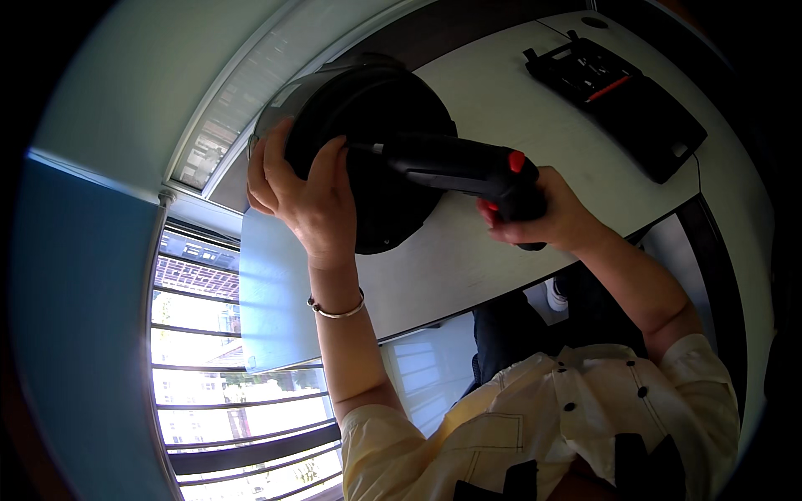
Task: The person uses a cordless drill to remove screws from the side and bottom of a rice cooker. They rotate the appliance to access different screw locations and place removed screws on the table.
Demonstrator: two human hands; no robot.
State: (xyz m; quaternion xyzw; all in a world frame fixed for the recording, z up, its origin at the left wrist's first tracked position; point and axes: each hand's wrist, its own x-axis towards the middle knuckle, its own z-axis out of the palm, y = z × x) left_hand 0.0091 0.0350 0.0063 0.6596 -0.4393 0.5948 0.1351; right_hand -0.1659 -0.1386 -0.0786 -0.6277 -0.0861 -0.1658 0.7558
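A round black appliance (384,104) with a shiny rim lies on its side on the pale table, its dark flat face toward me. My left hand (309,196) is closed around its left edge, the fingers on the rim and the thumb side on the dark face. In my right hand (555,213) is a black cordless screwdriver (451,164) with red buttons, gripped by its handle. Its bit points left at the dark face, close beside my left fingertips. Whether a screw sits at the tip is too dark to tell.
On the far right of the table (493,92) lies an open black tool case (618,104) holding bits and a red piece. A window with dark bars (242,405) is at the left, next to a blue panel (83,317). The table's front edge runs before my body.
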